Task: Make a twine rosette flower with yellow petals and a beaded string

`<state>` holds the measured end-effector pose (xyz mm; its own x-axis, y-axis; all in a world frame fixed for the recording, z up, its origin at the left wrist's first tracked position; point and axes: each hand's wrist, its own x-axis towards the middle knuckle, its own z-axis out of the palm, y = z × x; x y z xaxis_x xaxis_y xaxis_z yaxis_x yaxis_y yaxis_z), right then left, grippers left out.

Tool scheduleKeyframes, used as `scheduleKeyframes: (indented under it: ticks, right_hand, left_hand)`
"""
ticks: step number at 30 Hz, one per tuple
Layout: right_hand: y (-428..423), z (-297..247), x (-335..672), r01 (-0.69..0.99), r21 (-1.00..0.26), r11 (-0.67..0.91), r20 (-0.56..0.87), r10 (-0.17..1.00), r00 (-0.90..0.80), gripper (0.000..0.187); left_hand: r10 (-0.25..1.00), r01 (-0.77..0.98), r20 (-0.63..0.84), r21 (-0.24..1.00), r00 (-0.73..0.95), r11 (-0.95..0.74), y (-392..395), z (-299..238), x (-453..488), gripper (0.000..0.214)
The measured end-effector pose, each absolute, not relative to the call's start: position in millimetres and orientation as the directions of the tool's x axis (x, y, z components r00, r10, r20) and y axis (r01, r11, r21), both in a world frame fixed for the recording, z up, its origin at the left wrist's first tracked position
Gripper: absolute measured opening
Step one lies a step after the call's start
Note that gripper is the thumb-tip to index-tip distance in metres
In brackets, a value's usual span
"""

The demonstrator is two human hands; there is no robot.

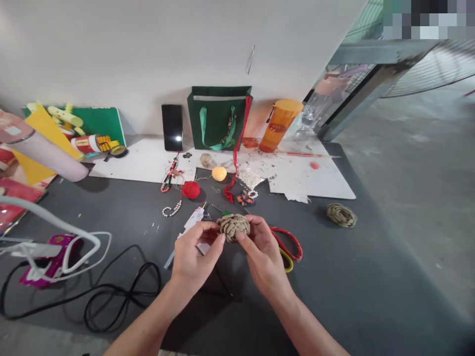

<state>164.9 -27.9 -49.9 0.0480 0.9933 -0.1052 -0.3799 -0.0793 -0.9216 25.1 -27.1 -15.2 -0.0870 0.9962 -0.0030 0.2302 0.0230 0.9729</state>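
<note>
Between my two hands, above the dark table, is a grey-brown braided cord rosette (233, 227). My left hand (195, 252) pinches its left edge between thumb and fingers. From the other side, my right hand (263, 252) grips it, the thumb resting on its front. Scissors with red and yellow handles (293, 247) lie partly hidden behind my right hand. Just beyond the rosette are a colourful beaded flower (245, 198) and a red braided cord (237, 153). A similar braided rosette (341, 215) lies on the table to the right.
A green gift bag (218, 118), a phone (172, 127) and an orange bottle (279, 126) stand by the wall. Red yarn (190, 190) and a yellow ball (219, 173) lie mid-table. Black cable (126, 294) loops at left near a pink tumbler (48, 148).
</note>
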Motion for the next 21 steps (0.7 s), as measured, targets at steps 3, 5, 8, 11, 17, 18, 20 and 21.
scheduleKeyframes:
  ticks: [3,5,8,11,17,18,20,21]
  right_hand:
    - [-28.7,-50.1,163.3,-0.364,-0.928,-0.077,-0.101,0.994,0.049,0.029]
    - [-29.2,-50.3,162.5,-0.373,-0.925,-0.071,-0.093,0.995,0.042,0.029]
    - [-29.5,-49.5,161.8,-0.384,-0.92,-0.072,-0.086,0.996,0.018,0.03]
    - [-28.3,-47.3,161.7,-0.406,-0.908,-0.102,-0.105,0.994,-0.017,0.032]
    - [-22.9,-45.1,163.7,-0.556,-0.807,-0.2,-0.191,0.979,-0.074,0.028]
    - [-22.6,-45.2,164.2,-0.578,-0.789,-0.209,-0.191,0.977,-0.093,0.029]
    - [-22.8,-45.0,165.2,-0.597,-0.767,-0.236,-0.192,0.972,-0.138,0.031]
    - [-23.2,-44.7,165.7,-0.592,-0.763,-0.26,-0.203,0.966,-0.162,0.034]
  left_hand:
    - [0.992,0.28,0.064,0.96,-0.106,-0.032,-26.8,-16.4,24.4,0.004]
    - [0.983,0.312,0.133,0.946,-0.128,-0.087,-27.7,-18.4,24.7,0.004]
    - [0.96,0.336,0.222,0.929,-0.169,-0.155,-30.8,-23.3,25.3,0.009]
    - [0.947,0.323,0.272,0.924,-0.172,-0.207,-34.5,-28.1,24.3,0.016]
    - [0.97,0.204,0.198,0.965,-0.14,-0.167,-36.6,-25.6,22.2,0.032]
    - [0.984,0.137,0.129,0.984,-0.119,-0.112,-35.7,-24.1,22.9,0.036]
    - [0.999,-0.061,-0.053,0.997,-0.006,0.053,-33.2,-21.5,24.8,0.048]
    - [0.987,-0.173,-0.138,0.974,0.078,0.149,-31.9,-20.5,25.8,0.055]
